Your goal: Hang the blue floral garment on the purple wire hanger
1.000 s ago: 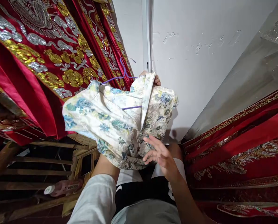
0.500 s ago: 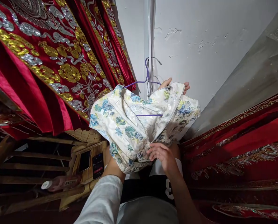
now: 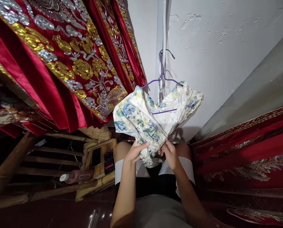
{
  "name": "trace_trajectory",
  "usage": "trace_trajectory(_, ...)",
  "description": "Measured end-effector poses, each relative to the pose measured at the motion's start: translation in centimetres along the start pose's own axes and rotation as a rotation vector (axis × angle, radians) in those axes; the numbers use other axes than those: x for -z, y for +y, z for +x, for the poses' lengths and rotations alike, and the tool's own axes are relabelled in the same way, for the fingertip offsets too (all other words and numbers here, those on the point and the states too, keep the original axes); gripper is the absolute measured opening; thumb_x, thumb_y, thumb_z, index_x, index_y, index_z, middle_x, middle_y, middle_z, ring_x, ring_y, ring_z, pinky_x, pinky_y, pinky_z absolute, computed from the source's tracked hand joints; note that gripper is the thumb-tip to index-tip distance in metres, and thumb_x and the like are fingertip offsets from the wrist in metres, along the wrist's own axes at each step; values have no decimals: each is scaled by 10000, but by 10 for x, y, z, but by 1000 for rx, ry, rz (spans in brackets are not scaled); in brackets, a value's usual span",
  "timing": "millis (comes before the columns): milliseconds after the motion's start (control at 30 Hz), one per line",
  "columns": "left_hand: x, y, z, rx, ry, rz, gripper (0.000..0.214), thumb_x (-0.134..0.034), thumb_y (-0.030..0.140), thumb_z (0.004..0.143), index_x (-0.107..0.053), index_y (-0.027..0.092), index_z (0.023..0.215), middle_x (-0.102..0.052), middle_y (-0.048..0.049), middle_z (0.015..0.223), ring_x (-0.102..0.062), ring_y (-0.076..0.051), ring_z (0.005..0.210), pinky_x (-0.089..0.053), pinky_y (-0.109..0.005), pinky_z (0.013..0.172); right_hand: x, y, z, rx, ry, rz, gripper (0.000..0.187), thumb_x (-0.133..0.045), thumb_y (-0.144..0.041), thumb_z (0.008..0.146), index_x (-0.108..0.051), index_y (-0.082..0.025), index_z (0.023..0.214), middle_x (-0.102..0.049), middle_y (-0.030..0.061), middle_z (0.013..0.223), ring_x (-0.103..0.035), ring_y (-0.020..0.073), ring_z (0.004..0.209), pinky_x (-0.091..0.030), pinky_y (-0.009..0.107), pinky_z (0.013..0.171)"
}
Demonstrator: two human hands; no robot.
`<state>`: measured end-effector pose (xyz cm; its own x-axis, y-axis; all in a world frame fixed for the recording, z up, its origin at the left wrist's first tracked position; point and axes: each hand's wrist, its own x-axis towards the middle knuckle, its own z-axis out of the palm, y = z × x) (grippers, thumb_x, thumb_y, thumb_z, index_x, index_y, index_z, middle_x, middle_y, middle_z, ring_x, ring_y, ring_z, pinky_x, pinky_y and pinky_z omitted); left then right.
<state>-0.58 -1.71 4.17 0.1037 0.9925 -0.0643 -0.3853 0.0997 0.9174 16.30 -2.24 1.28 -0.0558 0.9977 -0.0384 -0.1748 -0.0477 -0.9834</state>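
Observation:
A cream floral garment (image 3: 153,118) with blue and green flowers hangs on a purple wire hanger (image 3: 162,74), whose hook rests on a peg at the white wall. My left hand (image 3: 137,151) pinches the garment's lower left front edge. My right hand (image 3: 170,152) grips the lower right front edge beside it. Both hands meet at the bottom of the garment, above my knees.
Red robes with gold and silver embroidery (image 3: 67,60) hang at the left, more red embroidered cloth (image 3: 246,152) at the right. A wooden bamboo chair (image 3: 93,164) holds two phones (image 3: 109,161). A pink bottle (image 3: 76,176) lies on a low rung.
The garment went from my raised left hand onto the wall peg and hangs by its hanger. My left hand came down to the lower hem, joining my right hand.

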Motion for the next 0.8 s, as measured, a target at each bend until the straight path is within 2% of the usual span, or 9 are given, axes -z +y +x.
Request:
trace_trajectory(67,1,-2,2,51,8,-31,744,-941,411,631,-646,176,1272,-733,-128,1157,-685,-323,1105,-547,-453,994,-2,-8,-2,20,33,6,351,-637,-532,853,-576,-210,728,-593,2,581,-521,137,534,-394,267,523)
trace_trajectory(133,1,-8,9,30,107,-49,741,-927,429,624,-641,170,1257,-729,-125,1145,-670,-322,1130,-522,-445,1021,-1,-15,-4,25,94,21,340,-622,-471,836,-546,-208,635,-543,-11,524,-462,115,496,-355,257,504)
trace_trajectory(267,-6,-45,24,-296,670,41,580,-805,457,727,-604,175,1192,-659,-113,1156,-624,-272,1152,-481,-396,1033,5,-21,-7,-43,177,46,326,-620,-442,777,-554,-203,565,-474,-24,449,-386,101,446,-278,256,464)
trace_trajectory(333,-15,-70,22,-489,825,210,476,-738,420,800,-583,202,1194,-614,-110,1207,-594,-253,1174,-455,-388,1052,7,-20,-6,-78,149,20,333,-640,-460,774,-599,-195,578,-489,-18,447,-388,104,440,-275,262,464)
trace_trajectory(367,-20,-81,19,-553,790,317,424,-707,395,837,-587,212,1200,-603,-113,1229,-581,-254,1192,-440,-396,1070,7,-20,-5,-88,112,-1,345,-649,-471,777,-615,-191,579,-500,-13,447,-391,105,439,-276,266,466)
trace_trajectory(433,-33,-98,10,-608,558,490,367,-655,362,891,-605,226,1228,-609,-127,1263,-571,-272,1228,-420,-417,1095,6,-20,-3,-92,16,-45,365,-668,-486,781,-633,-187,575,-518,-4,449,-399,109,438,-275,272,468)
trace_trajectory(533,-46,-104,4,-579,279,540,269,-576,357,951,-645,213,1167,-673,-128,1155,-635,-269,1099,-482,-400,987,4,-28,4,-80,-101,-81,372,-690,-502,778,-649,-188,583,-510,-8,425,-407,117,426,-277,277,463)
trace_trajectory(667,-42,-96,13,-566,212,585,213,-506,325,1001,-649,195,913,-661,-81,888,-628,-219,852,-488,-341,795,9,-59,31,-42,-112,-60,410,-712,-536,778,-634,-195,563,-456,-30,387,-341,93,393,-255,268,436)
trace_trajectory(800,-31,-101,17,-557,144,695,188,-487,283,1005,-626,201,909,-634,-73,862,-620,-214,845,-476,-321,770,11,-116,73,53,-114,59,341,-792,-496,760,-697,-177,688,-441,-54,444,-286,68,394,-194,254,396)
